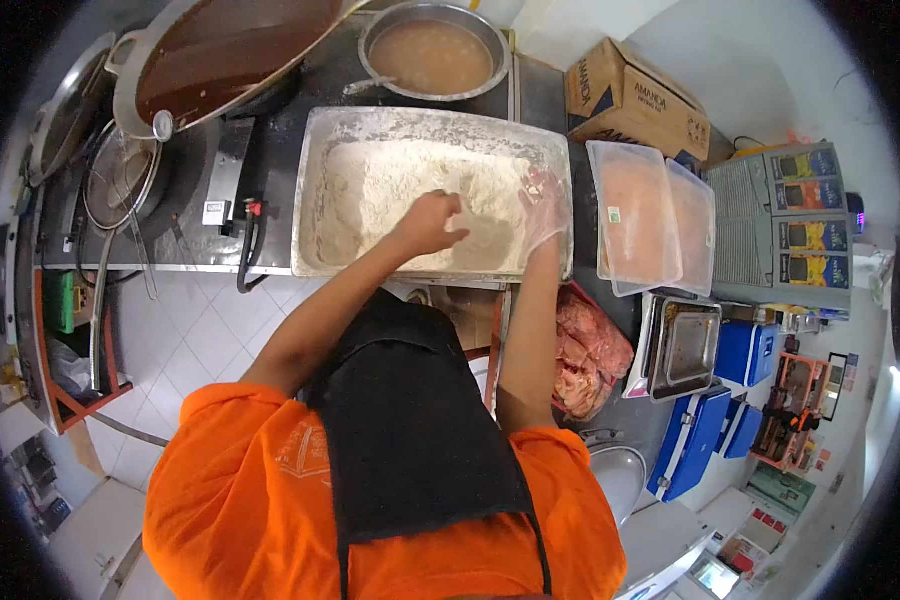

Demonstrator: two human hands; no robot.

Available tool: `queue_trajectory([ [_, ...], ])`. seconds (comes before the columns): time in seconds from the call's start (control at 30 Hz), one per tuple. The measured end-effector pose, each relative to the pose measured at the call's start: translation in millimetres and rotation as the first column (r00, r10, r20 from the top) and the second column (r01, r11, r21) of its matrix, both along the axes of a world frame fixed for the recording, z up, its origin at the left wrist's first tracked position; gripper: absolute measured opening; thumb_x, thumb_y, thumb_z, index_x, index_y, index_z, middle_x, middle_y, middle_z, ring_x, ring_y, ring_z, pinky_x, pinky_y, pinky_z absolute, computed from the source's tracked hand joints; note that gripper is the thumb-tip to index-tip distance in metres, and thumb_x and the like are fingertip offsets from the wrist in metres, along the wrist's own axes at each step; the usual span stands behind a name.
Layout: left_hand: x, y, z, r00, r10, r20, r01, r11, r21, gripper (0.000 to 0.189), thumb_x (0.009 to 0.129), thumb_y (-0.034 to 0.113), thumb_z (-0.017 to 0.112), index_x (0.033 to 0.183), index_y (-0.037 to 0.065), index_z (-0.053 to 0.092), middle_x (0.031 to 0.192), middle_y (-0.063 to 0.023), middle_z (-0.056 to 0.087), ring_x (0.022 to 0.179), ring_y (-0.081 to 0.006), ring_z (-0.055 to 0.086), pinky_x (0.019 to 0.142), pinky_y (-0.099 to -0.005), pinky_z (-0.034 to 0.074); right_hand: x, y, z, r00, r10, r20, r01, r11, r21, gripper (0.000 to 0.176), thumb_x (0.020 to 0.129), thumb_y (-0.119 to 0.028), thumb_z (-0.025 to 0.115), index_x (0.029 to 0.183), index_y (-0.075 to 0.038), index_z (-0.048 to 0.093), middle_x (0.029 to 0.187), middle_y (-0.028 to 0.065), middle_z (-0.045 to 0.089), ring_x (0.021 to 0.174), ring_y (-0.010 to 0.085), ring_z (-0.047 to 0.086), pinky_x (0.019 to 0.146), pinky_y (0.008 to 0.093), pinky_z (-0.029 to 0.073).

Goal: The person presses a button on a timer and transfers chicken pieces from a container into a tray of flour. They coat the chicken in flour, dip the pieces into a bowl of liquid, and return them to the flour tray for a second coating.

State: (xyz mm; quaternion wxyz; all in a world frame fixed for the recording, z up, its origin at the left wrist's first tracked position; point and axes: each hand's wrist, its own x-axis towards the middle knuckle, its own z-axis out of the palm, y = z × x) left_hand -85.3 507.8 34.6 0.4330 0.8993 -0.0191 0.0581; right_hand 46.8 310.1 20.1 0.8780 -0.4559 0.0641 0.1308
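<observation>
A large rectangular tub of pale flour stands on the counter in front of me. Over the middle of the flour is my left hand, bare, its thumb apart from loosely bent fingers and nothing visible between them. My right hand is at the tub's right end, in what looks like a clear plastic glove. Its fingers are blurred and whitish-pink, so I cannot make out whether they hold anything. Pieces of raw meat lie in a red container beside my right forearm.
A metal bowl of cloudy liquid sits behind the tub. Far left are a big pan of dark oil and a strainer. To the right are clear plastic containers, a cardboard box, metal trays and blue coolers.
</observation>
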Motion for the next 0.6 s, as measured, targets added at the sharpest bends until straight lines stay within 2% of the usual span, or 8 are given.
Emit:
queue_trajectory([
  [0.07, 19, -27, -11, 0.989, -0.122, 0.084, 0.090, 0.945, 0.314, 0.040, 0.066, 0.026, 0.078, 0.087, -0.001, 0.057, 0.081, -0.0162, 0.060, 0.081, -0.0274, 0.061, 0.071, -0.0387, 0.050, -4, -6, 23, 0.991, 0.128, -0.043, -0.132, 0.866, -0.482, 0.055, 0.092, -0.037, 0.051, 0.134, -0.003, 0.039, 0.124, 0.0121, 0.054, 0.109, 0.0243, 0.055, 0.090, 0.0350, 0.043],
  [0.1, 25, -37, -14, 0.988, -0.125, 0.087, 0.091, 0.944, 0.318, 0.040, 0.066, 0.026, 0.078, 0.087, -0.001, 0.057, 0.081, -0.0162, 0.060, 0.081, -0.0274, 0.061, 0.071, -0.0387, 0.050, -5, -9, 30, 0.991, 0.125, -0.039, -0.128, 0.869, -0.479, 0.055, 0.092, -0.037, 0.051, 0.134, -0.003, 0.039, 0.124, 0.0121, 0.054, 0.109, 0.0243, 0.055, 0.090, 0.0350, 0.043],
  [0.17, 34, -52, -22, 0.980, -0.175, -0.093, 0.197, 0.837, 0.510, 0.044, 0.065, 0.029, 0.079, 0.090, 0.000, 0.058, 0.086, -0.0171, 0.060, 0.087, -0.0299, 0.060, 0.074, -0.0386, 0.050, -5, -14, 39, 0.951, 0.300, -0.082, -0.255, 0.603, -0.756, 0.050, 0.092, -0.034, 0.052, 0.128, -0.001, 0.044, 0.113, 0.0096, 0.061, 0.094, 0.0196, 0.061, 0.078, 0.0301, 0.048],
  [0.3, 46, -42, -49, 0.984, -0.137, -0.118, 0.179, 0.819, 0.545, 0.009, 0.073, 0.009, 0.061, 0.078, 0.001, 0.061, 0.078, -0.0199, 0.061, 0.077, -0.0334, 0.061, 0.069, -0.0418, 0.051, -15, -34, 34, 0.947, 0.321, -0.025, -0.214, 0.570, -0.794, 0.043, 0.091, -0.033, 0.053, 0.121, -0.002, 0.051, 0.106, 0.0082, 0.064, 0.088, 0.0175, 0.062, 0.074, 0.0283, 0.047],
  [0.43, 39, -10, -32, 0.985, -0.172, 0.003, 0.156, 0.902, 0.402, 0.009, 0.072, 0.005, 0.053, 0.071, -0.001, 0.061, 0.073, -0.0226, 0.059, 0.073, -0.0374, 0.060, 0.066, -0.0448, 0.049, -12, -37, 13, 0.963, 0.267, -0.040, -0.203, 0.618, -0.759, 0.040, 0.090, -0.033, 0.055, 0.115, -0.002, 0.056, 0.104, 0.0078, 0.064, 0.088, 0.0156, 0.062, 0.073, 0.0269, 0.046],
  [0.5, 25, -7, -25, 0.977, -0.212, 0.026, 0.188, 0.910, 0.370, 0.012, 0.073, 0.008, 0.054, 0.069, -0.002, 0.059, 0.070, -0.0235, 0.057, 0.074, -0.0398, 0.058, 0.066, -0.0471, 0.047, 2, -20, 6, 0.912, 0.405, -0.070, -0.227, 0.353, -0.908, 0.047, 0.085, -0.040, 0.059, 0.109, 0.001, 0.059, 0.105, 0.0107, 0.065, 0.088, 0.0199, 0.062, 0.074, 0.0322, 0.047],
  [0.53, 16, -9, -22, 0.977, -0.208, 0.036, 0.180, 0.908, 0.378, 0.011, 0.074, 0.007, 0.053, 0.068, -0.002, 0.058, 0.070, -0.0225, 0.057, 0.072, -0.0394, 0.059, 0.066, -0.0473, 0.048, 11, -5, 6, 0.908, 0.415, -0.062, -0.226, 0.359, -0.906, 0.047, 0.085, -0.040, 0.059, 0.109, 0.001, 0.059, 0.105, 0.0107, 0.065, 0.088, 0.0199, 0.062, 0.074, 0.0322, 0.047],
  [0.6, 3, -13, -25, 0.987, -0.145, 0.069, 0.115, 0.938, 0.327, 0.009, 0.074, 0.006, 0.053, 0.070, -0.001, 0.057, 0.071, -0.0211, 0.057, 0.072, -0.0381, 0.059, 0.067, -0.0456, 0.049, 17, 38, 11, 0.777, 0.583, -0.237, -0.201, -0.127, -0.971, 0.059, 0.078, -0.049, 0.061, 0.106, 0.003, 0.061, 0.109, 0.0145, 0.064, 0.094, 0.0275, 0.063, 0.081, 0.0386, 0.047],
])
